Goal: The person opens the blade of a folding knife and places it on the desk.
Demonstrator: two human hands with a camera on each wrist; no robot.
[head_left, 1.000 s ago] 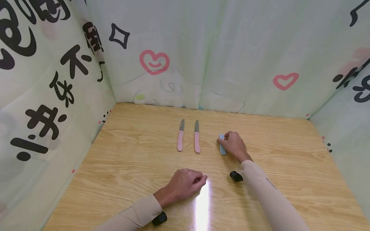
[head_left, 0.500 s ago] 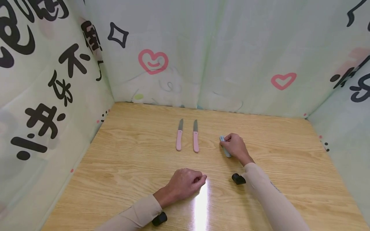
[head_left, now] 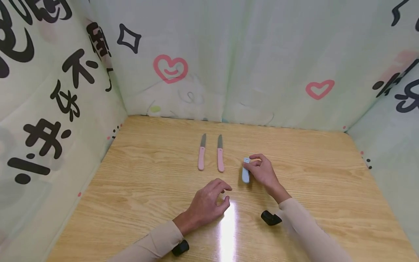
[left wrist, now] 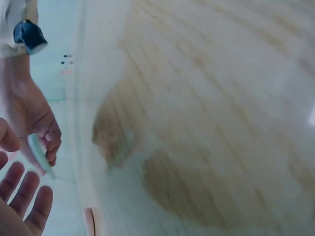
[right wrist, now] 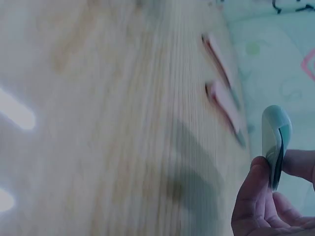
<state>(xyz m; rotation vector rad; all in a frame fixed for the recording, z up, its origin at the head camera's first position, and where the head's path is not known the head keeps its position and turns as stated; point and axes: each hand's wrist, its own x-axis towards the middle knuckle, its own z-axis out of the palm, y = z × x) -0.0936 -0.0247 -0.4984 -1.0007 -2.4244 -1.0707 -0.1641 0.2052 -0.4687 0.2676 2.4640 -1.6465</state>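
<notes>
Right hand (head_left: 263, 173) pinches a slim, smooth pale-blue folding knife (head_left: 246, 171); left hand (head_left: 207, 203) relaxed over woodgrain table (head_left: 131, 196)

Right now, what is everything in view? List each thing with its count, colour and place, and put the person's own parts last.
Pink-handled knives: 2, pink handles with grey blades, lying side by side at mid-table, blades pointing to the back wall.
Pale blue folded knife: 1, light blue, right of the pink pair, pinched in the right hand.
Table: 1, light wood grain, with a glare streak near the front.
Printed curtain: pale green with pink hearts and black characters, around three sides of the table.
Wrist cameras: 2, black, one under each forearm.
Left hand: 1, fingers spread loosely above the table, holding nothing.
Right hand: 1, pinches the pale blue folded knife.
</notes>
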